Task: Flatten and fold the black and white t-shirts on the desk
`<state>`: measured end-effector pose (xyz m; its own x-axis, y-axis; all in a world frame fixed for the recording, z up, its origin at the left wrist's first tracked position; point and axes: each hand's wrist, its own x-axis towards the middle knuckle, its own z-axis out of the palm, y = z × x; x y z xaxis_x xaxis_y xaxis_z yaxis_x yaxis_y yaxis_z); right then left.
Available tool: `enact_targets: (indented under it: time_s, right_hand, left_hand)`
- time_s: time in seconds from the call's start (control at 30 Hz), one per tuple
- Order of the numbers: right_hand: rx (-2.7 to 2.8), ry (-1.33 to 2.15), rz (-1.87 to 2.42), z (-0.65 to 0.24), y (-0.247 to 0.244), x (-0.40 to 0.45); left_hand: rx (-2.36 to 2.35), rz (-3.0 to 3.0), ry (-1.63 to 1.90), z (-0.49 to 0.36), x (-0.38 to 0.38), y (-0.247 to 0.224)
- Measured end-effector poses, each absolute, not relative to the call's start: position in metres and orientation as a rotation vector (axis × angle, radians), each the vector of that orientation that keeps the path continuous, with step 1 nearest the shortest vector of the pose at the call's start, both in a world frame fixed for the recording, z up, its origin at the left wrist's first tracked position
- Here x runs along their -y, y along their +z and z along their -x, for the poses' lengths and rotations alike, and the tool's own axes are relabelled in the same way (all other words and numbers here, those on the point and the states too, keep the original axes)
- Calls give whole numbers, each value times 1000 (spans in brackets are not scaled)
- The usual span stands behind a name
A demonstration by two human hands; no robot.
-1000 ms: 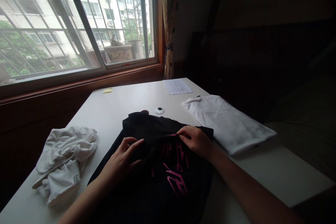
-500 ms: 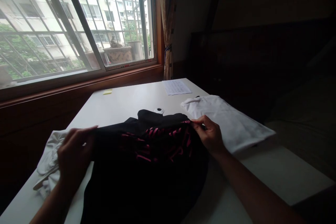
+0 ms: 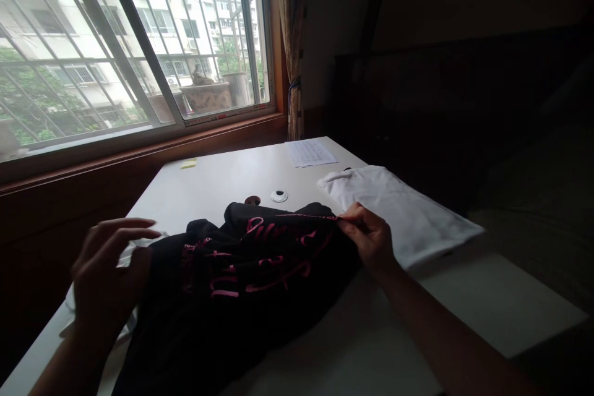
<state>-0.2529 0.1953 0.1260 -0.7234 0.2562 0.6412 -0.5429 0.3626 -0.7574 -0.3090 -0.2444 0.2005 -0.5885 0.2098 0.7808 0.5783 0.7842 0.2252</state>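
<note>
A black shirt [image 3: 278, 260] with pink lettering lies bunched over the front of the white table [image 3: 218, 179]. My right hand [image 3: 371, 238] pinches its upper right edge between thumb and fingers, keeping that edge stretched. At the shirt's left edge my left hand [image 3: 106, 266] has its fingers spread, the thumb close to the cloth; no grip on it shows. Behind that hand, white cloth [image 3: 132, 250] is mostly covered. To the right of the shirt rests a folded white garment [image 3: 399, 216].
Beyond the shirt are a round cable hole cover [image 3: 279, 196] and a small brown round thing [image 3: 252, 200], partly hidden. Printed paper [image 3: 310, 153] and yellow sticky notes [image 3: 189, 163] lie toward the back. A barred window [image 3: 213, 43] and a tied curtain [image 3: 294, 74] stand behind.
My left hand has loosened from the shirt's edge and moved left, its fingers spreading. The shirt has sagged and shifted left, showing more lettering. My right hand keeps its pinch.
</note>
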Motion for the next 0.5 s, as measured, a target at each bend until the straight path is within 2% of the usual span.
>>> enact_targets:
  time_s: [0.13,0.33,0.4,0.5]
  right_hand:
    - [1849,1471,-265,250,126,-193]
    - [1806,1389,-200,249,126,-197]
    - [1854,1369,-174,250,127,-199]
    - [2003,1368,-188,253,127,-201]
  left_hand:
    - [2473,1022,-594,311,182,194]
    - [2768,1072,-263,324,128,173]
    - [2726,999,-322,330,129,181]
    - [2529,834,-607,344,152,204]
